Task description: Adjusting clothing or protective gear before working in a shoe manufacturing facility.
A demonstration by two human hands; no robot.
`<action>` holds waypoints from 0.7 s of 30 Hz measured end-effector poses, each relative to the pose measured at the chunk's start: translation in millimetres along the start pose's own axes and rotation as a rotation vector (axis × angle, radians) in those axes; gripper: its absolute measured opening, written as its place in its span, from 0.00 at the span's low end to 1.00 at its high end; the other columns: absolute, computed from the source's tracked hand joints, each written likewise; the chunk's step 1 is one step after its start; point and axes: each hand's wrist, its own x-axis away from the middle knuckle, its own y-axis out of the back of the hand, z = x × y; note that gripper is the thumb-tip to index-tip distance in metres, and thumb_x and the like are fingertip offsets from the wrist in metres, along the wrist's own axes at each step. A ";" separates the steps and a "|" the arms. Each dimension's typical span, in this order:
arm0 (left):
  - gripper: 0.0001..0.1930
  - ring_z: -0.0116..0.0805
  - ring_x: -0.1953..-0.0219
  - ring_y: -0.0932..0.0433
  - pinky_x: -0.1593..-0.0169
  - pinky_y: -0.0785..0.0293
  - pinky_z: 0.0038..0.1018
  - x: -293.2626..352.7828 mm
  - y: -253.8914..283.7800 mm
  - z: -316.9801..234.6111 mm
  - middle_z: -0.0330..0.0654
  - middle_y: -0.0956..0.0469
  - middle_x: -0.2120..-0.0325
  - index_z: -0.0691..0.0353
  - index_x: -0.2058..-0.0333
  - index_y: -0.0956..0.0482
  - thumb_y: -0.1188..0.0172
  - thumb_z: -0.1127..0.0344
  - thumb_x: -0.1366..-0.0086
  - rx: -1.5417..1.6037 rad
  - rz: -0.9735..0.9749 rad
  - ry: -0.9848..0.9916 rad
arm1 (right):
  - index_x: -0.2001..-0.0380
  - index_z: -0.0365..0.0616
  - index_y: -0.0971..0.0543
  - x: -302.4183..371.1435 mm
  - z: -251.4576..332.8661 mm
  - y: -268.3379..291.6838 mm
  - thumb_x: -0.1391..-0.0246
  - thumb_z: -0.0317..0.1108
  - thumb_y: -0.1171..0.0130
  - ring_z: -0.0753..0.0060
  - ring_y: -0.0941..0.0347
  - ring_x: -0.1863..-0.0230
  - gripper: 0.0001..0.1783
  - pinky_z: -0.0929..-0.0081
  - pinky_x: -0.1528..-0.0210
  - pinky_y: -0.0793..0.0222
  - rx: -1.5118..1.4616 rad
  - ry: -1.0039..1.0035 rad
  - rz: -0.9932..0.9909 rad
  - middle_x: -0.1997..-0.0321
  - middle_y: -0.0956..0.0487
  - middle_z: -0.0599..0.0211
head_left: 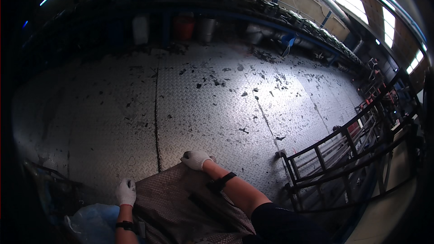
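A brown woven, mesh-like sheet (181, 199) hangs in front of me at the lower middle, with dark folds running down it; I cannot tell whether it is a sack or a flat cloth. My left hand (126, 192), in a white knit glove, is closed at the sheet's upper left corner. Farther to the right and away from me, my right hand (195, 160), gloved the same way, pinches the far upper edge. Between the two hands that edge is stretched fairly straight. Dark bands sit on both my wrists.
Dark scraps litter the metal tread-plate floor (208, 122). A black metal barred rack (325, 165) stands at right. A clear bluish plastic bag (92, 221) lies by my left forearm. Under the long bench at the back are a red bucket (183, 28) and a white container (140, 30).
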 end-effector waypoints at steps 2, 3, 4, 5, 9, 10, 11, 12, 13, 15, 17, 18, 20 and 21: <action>0.10 0.57 0.61 0.20 0.55 0.25 0.46 -1.7 0.8 -2.9 0.54 0.19 0.67 0.63 0.67 0.19 0.42 0.63 0.39 -0.002 0.000 -0.001 | 0.53 0.46 0.17 -0.4 -1.2 1.7 0.39 0.57 0.51 0.44 0.23 0.47 0.28 0.55 0.44 0.29 -0.004 0.000 -0.003 0.52 0.18 0.48; 0.10 0.57 0.61 0.20 0.55 0.25 0.46 -1.5 1.4 -3.1 0.54 0.19 0.67 0.63 0.67 0.19 0.42 0.62 0.39 -0.003 0.001 0.001 | 0.53 0.46 0.17 -0.1 -1.1 1.8 0.39 0.57 0.51 0.44 0.23 0.47 0.28 0.55 0.44 0.29 -0.005 0.001 -0.003 0.52 0.18 0.48; 0.10 0.57 0.61 0.20 0.55 0.25 0.46 -1.6 1.4 -2.6 0.54 0.19 0.67 0.63 0.67 0.19 0.42 0.62 0.39 -0.004 0.000 0.002 | 0.53 0.46 0.17 0.1 -1.0 1.9 0.39 0.57 0.51 0.44 0.23 0.47 0.28 0.55 0.44 0.29 -0.007 0.003 -0.002 0.52 0.18 0.48; 0.10 0.57 0.61 0.20 0.55 0.25 0.46 -1.8 0.9 -1.5 0.54 0.19 0.67 0.63 0.67 0.19 0.42 0.62 0.39 -0.004 -0.005 -0.001 | 0.53 0.46 0.17 0.0 -0.8 2.2 0.39 0.57 0.51 0.44 0.23 0.48 0.28 0.55 0.44 0.29 -0.009 0.004 -0.002 0.52 0.18 0.48; 0.10 0.57 0.60 0.20 0.55 0.25 0.46 -0.7 0.4 -0.3 0.54 0.19 0.66 0.62 0.67 0.19 0.42 0.62 0.39 -0.004 -0.015 -0.001 | 0.53 0.47 0.17 -0.9 -1.5 -1.0 0.39 0.56 0.50 0.44 0.23 0.48 0.27 0.55 0.44 0.29 -0.001 0.003 -0.007 0.52 0.18 0.48; 0.10 0.57 0.60 0.20 0.55 0.25 0.46 -0.7 0.1 -0.4 0.54 0.19 0.66 0.62 0.67 0.19 0.42 0.62 0.39 -0.003 -0.015 -0.002 | 0.54 0.47 0.16 -1.6 -2.8 -2.6 0.40 0.56 0.50 0.45 0.22 0.48 0.27 0.55 0.45 0.28 -0.002 0.004 -0.020 0.53 0.17 0.50; 0.10 0.57 0.60 0.20 0.54 0.25 0.46 -0.8 -0.2 -0.6 0.54 0.19 0.66 0.62 0.67 0.19 0.42 0.62 0.39 -0.007 -0.016 -0.007 | 0.55 0.48 0.16 -2.4 -4.4 -4.0 0.40 0.56 0.50 0.46 0.22 0.49 0.26 0.55 0.46 0.28 -0.003 0.005 -0.034 0.53 0.17 0.51; 0.10 0.57 0.60 0.20 0.54 0.25 0.46 -0.7 -0.2 -0.1 0.54 0.19 0.66 0.62 0.67 0.19 0.42 0.62 0.39 -0.013 -0.017 -0.010 | 0.55 0.48 0.16 -2.5 -4.3 -4.3 0.40 0.56 0.50 0.46 0.22 0.49 0.26 0.55 0.46 0.28 -0.003 0.006 -0.033 0.53 0.17 0.51; 0.10 0.57 0.60 0.20 0.54 0.25 0.46 -0.5 0.0 0.1 0.54 0.19 0.66 0.62 0.67 0.19 0.42 0.62 0.39 -0.013 -0.017 -0.010 | 0.56 0.48 0.16 -2.4 -4.4 -4.6 0.40 0.56 0.50 0.46 0.21 0.49 0.26 0.55 0.46 0.28 -0.002 0.008 -0.036 0.53 0.17 0.51; 0.10 0.57 0.60 0.20 0.54 0.25 0.46 -0.1 0.9 0.2 0.54 0.19 0.66 0.62 0.66 0.19 0.42 0.62 0.39 -0.001 -0.009 -0.018 | 0.56 0.47 0.16 -2.2 -4.2 -4.5 0.40 0.56 0.50 0.46 0.21 0.49 0.26 0.55 0.46 0.28 -0.001 0.011 -0.040 0.54 0.17 0.51; 0.10 0.57 0.60 0.20 0.54 0.25 0.46 -0.2 0.8 -0.9 0.54 0.19 0.66 0.62 0.66 0.19 0.42 0.62 0.39 -0.006 -0.015 -0.016 | 0.56 0.47 0.16 -2.0 -3.9 -3.9 0.41 0.56 0.50 0.45 0.21 0.49 0.26 0.55 0.46 0.28 -0.008 0.004 -0.037 0.54 0.17 0.50; 0.10 0.57 0.60 0.20 0.55 0.25 0.46 0.1 1.0 -0.8 0.54 0.19 0.66 0.62 0.67 0.19 0.42 0.62 0.39 -0.012 -0.021 -0.012 | 0.56 0.47 0.16 -1.4 -2.6 -2.8 0.41 0.56 0.50 0.45 0.21 0.49 0.26 0.55 0.46 0.28 -0.008 0.005 -0.036 0.54 0.17 0.50; 0.10 0.57 0.61 0.20 0.55 0.25 0.47 0.5 0.6 0.8 0.54 0.19 0.66 0.62 0.67 0.19 0.42 0.62 0.39 -0.008 -0.025 -0.011 | 0.53 0.47 0.17 -0.3 0.1 -0.5 0.39 0.57 0.51 0.44 0.22 0.48 0.27 0.55 0.44 0.29 -0.007 -0.001 0.004 0.52 0.18 0.48; 0.10 0.57 0.61 0.20 0.55 0.25 0.47 0.0 0.5 -0.3 0.54 0.19 0.67 0.62 0.67 0.19 0.42 0.61 0.39 -0.003 -0.028 -0.013 | 0.53 0.47 0.17 -0.7 -0.8 -0.4 0.39 0.57 0.51 0.44 0.22 0.48 0.27 0.55 0.44 0.29 -0.007 -0.002 0.003 0.52 0.18 0.48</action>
